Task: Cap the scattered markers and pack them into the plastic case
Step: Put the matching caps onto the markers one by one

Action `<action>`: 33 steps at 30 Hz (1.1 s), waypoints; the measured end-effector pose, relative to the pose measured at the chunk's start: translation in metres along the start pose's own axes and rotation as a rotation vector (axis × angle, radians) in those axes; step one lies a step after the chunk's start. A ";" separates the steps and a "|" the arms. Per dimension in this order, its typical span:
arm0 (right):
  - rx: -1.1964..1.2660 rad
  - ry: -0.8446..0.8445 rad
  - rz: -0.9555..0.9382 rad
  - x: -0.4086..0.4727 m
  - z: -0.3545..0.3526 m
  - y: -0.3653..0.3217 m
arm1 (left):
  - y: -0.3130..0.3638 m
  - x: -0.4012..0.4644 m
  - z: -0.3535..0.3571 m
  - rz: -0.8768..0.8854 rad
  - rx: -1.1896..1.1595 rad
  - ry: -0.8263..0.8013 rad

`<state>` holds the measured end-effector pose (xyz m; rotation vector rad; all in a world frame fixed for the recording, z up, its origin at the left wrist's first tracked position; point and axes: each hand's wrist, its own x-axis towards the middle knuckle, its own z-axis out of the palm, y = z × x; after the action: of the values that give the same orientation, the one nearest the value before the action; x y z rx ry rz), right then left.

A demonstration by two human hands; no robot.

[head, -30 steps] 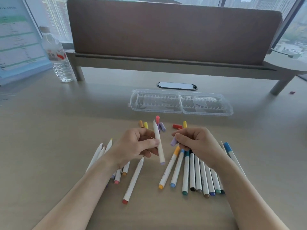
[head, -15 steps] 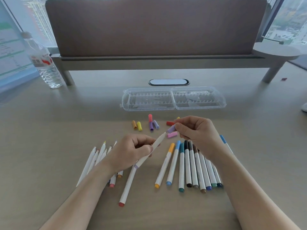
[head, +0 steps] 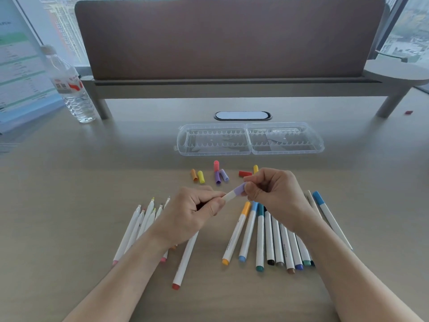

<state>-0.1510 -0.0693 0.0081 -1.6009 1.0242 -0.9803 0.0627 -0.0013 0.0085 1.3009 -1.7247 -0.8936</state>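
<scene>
Lilac cap (head: 239, 189) going onto white marker (head: 228, 195), mid-desk: right hand (head: 274, 194) pinches cap, left hand (head: 192, 214) grips barrel. Capped row (head: 269, 238) lies at near right, uncapped bunch (head: 141, 221) near left, loose caps (head: 218, 174) beyond. Plastic case (head: 249, 139) open, unfilled, toward the far edge. Water bottle (head: 72, 89) far left, no obstacle.

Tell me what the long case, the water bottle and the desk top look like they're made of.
The case looks like thin clear moulded plastic: the desk shows through it and its scalloped ridges catch light. The water bottle also seems clear plastic, ribbed, with a printed label. The desk top looks like matte beige laminate or wood-look board; its faint grain leaves that open.
</scene>
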 end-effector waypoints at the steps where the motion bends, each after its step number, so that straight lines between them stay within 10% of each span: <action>1: -0.010 -0.004 0.005 0.002 0.000 0.001 | 0.000 0.001 -0.001 -0.020 0.007 -0.004; 10: -0.174 0.139 0.016 0.011 -0.011 0.001 | 0.014 0.002 -0.006 -0.357 0.180 -0.063; 18: -0.204 0.175 0.034 0.008 -0.019 0.004 | 0.034 0.002 0.036 -0.195 0.678 -0.149; 28: -0.336 0.116 0.032 0.006 -0.017 0.014 | 0.017 -0.013 -0.006 -0.328 0.575 0.186; 33: -0.377 0.088 0.001 0.005 -0.012 0.017 | 0.027 -0.040 -0.019 -0.530 0.567 0.048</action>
<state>-0.1628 -0.0809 -0.0049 -1.8733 1.3300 -0.9000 0.0752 0.0419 0.0343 2.2051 -1.6823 -0.6532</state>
